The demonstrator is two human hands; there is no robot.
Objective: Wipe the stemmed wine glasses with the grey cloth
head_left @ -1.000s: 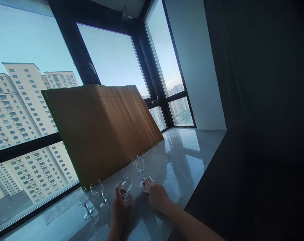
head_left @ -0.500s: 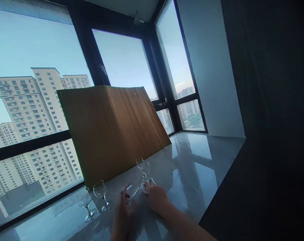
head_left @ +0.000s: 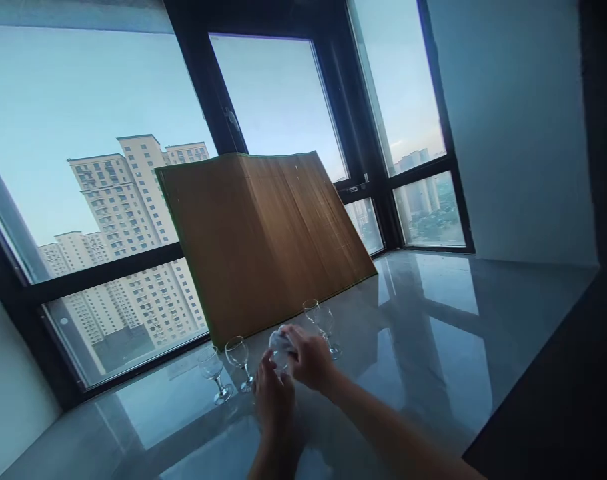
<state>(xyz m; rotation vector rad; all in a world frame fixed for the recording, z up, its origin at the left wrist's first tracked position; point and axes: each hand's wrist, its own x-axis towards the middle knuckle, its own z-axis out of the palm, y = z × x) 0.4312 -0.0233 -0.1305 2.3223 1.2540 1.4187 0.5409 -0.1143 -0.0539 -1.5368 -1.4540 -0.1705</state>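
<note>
My left hand (head_left: 274, 395) is closed round a small clear stemmed glass (head_left: 280, 361), most of it hidden by my fingers. Pressed to the top of that glass is a crumpled white cloth (head_left: 278, 340), pinched in my right hand (head_left: 311, 358). Two more stemmed glasses stand upright to the left: a nearer glass (head_left: 211, 365) and a second glass (head_left: 237, 353) just beside it. Beyond my right hand are two others, a rear glass (head_left: 311, 311) and a front glass (head_left: 325, 323), which overlap in view.
A large brown wooden board (head_left: 278, 240) leans against the dark window frame (head_left: 203, 80) behind the glasses. The glossy grey sill (head_left: 423, 347) carries bright window reflections. A pale wall (head_left: 523, 147) rises at the right.
My right hand has brought the white cloth over to the glass in my left hand and onto its top. The view has swung left, so the scene sits further right.
</note>
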